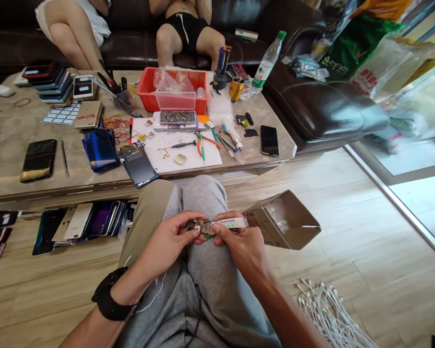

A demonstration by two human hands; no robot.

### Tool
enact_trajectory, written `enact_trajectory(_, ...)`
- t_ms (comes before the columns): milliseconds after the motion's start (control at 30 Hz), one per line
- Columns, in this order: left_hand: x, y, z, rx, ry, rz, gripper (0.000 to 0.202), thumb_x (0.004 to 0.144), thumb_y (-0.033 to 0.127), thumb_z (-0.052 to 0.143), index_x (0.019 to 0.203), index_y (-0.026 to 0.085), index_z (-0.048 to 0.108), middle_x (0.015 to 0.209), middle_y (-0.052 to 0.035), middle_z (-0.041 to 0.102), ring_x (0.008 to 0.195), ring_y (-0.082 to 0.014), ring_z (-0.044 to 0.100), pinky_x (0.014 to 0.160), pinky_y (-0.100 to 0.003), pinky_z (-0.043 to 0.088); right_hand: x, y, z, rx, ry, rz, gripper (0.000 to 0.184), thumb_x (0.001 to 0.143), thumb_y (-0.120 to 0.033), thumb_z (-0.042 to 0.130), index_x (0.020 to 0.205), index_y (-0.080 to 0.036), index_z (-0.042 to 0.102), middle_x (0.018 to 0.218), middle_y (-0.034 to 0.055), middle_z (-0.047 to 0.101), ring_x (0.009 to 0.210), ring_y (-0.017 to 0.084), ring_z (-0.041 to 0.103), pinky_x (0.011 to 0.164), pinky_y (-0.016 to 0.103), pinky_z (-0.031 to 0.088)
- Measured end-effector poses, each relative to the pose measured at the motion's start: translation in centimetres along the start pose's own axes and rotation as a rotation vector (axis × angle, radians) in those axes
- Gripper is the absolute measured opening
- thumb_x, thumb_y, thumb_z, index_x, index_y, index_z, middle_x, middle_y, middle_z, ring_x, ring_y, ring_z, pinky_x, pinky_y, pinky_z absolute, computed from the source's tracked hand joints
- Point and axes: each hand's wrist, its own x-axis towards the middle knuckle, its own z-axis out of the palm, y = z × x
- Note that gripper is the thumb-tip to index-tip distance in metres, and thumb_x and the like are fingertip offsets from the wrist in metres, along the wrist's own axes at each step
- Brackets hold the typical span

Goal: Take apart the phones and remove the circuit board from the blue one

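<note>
Above my lap, my left hand (174,235) is closed, pinching one end of a small phone circuit board (205,228) with metal shields and green edges. My right hand (243,245) is closed at the board's other end, its thumb pressed on top. A flat white strip with coloured print (235,222) sticks out to the right from between the right thumb and fingers; whether it is fixed to the board I cannot tell. My fingers hide parts of the board. An opened phone body (137,164) lies at the table edge beyond my knees.
On the table (7,159) are a white work mat (199,159), pliers (208,140), a screw box (177,117), an orange bin (145,92) and phones. An open cardboard box (271,227) and white cables (329,314) are on the floor at right. Two people sit opposite.
</note>
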Motion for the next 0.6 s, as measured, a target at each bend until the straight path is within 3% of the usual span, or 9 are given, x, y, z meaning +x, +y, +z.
enact_trajectory(333,0.0,-0.2,-0.4,-0.017,-0.031,0.014,0.019,0.075,0.029,0.088,0.09,0.021,0.081,0.078,-0.0036,0.078,0.07,-0.0202,0.075,0.07,-0.031,0.061,-0.3,0.0,0.9,-0.07,-0.054,-0.001,0.027,0.082,-0.044,0.08,0.093,-0.019,0.077,0.059,0.0002,0.073,0.057,0.018,0.071,0.059,0.028,0.058)
enact_trajectory(500,-0.2,-0.3,0.0,-0.066,0.0,0.008,0.018,0.078,0.027,0.085,0.093,0.019,0.079,0.08,-0.0042,0.079,0.071,-0.0195,0.077,0.071,-0.031,0.063,0.1,-0.3,0.5,-0.071,-0.061,0.007,0.032,0.079,-0.048,0.082,0.089,-0.019,0.075,0.061,0.0023,0.075,0.056,0.02,0.072,0.057,0.029,0.06)
enact_trajectory(600,-0.4,-0.3,0.2,-0.101,0.022,0.012,0.028,0.077,0.024,0.085,0.104,0.02,0.078,0.084,-0.0028,0.079,0.07,-0.018,0.077,0.07,-0.03,0.064,0.5,-0.6,-0.5,-0.024,-0.095,-0.037,0.033,0.084,-0.051,0.079,0.085,-0.018,0.072,0.063,0.0021,0.073,0.055,0.018,0.068,0.056,0.027,0.057)
